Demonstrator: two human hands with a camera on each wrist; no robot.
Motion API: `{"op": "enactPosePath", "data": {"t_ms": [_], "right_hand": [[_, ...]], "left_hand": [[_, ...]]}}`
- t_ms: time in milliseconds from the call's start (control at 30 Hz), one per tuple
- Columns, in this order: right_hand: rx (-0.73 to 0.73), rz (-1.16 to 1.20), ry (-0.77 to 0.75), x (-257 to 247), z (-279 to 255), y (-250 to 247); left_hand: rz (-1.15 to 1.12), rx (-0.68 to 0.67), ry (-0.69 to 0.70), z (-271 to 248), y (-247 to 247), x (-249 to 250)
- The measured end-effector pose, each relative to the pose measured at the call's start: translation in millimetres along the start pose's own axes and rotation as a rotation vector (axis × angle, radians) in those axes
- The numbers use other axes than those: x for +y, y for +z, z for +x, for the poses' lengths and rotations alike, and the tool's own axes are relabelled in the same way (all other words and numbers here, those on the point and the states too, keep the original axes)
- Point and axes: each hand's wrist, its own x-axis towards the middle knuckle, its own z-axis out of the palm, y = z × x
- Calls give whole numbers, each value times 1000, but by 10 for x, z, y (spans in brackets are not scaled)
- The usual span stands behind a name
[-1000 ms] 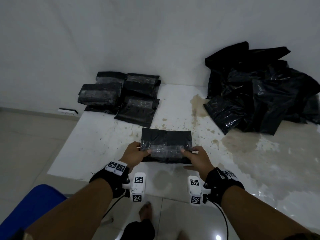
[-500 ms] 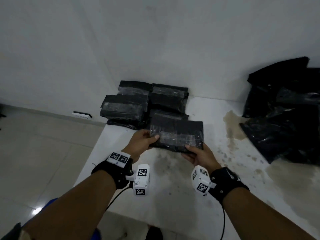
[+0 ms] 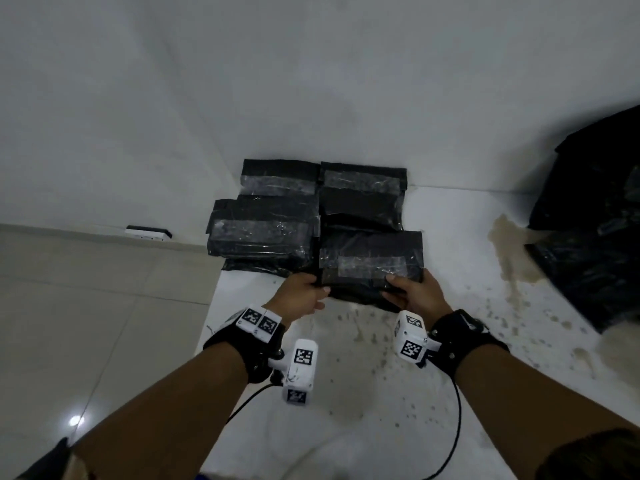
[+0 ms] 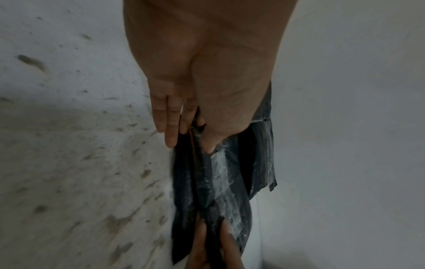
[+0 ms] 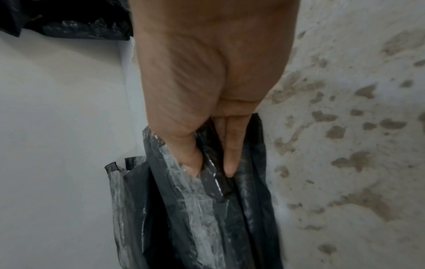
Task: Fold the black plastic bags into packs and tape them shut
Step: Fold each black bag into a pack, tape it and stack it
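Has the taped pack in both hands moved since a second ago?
Yes. The pack has travelled away from the person toward the wall, from bare table to the stack of finished packs, now overlapping it.

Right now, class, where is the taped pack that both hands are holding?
In the head view, the taped pack sits mid-frame, pinched between left hand and right hand, over the stack of finished packs, at its right front.

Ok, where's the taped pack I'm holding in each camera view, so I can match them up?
Head: the taped pack is at centre, between both hands, in front of the stack.
Left wrist: lower centre, edge-on below the left hand.
Right wrist: lower centre, pinched by the right hand.
Shared landmark: the clear tape strip across the pack.
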Motion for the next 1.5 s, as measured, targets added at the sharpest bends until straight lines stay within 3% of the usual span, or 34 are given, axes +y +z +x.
{"op": "enactPosePath", "data": {"t_ms": [200, 333, 533, 700, 900, 1100, 1233, 1333, 1400, 1500], "right_hand": [[10, 54, -59, 35, 19, 156], [57, -48, -106, 58, 67, 236], [285, -1019, -296, 59, 163, 161], [282, -1262, -266, -119, 117, -25], [347, -1187, -293, -397, -27, -528], [555, -1007, -305, -895, -245, -1558], [760, -755, -236, -1238, -290, -2344], [887, -714, -61, -1419, -312, -2718], [879, -768, 13, -1479, -304, -2846], [786, -637, 28, -1506, -203, -2907]], "left_hand": [[-17, 31, -64, 76, -124, -78], [24, 32, -121, 88, -160, -78], [161, -19, -205, 43, -105, -30], [219, -39, -187, -20, 55, 237], [227, 24, -87, -63, 489, 571], [206, 43, -73, -101, 1211, 693], [191, 2, -61, -142, 1766, 717], [200, -13, -53, -244, 2104, 739], [207, -12, -65, -308, 2261, 731], [207, 22, -77, -406, 2361, 692]]}}
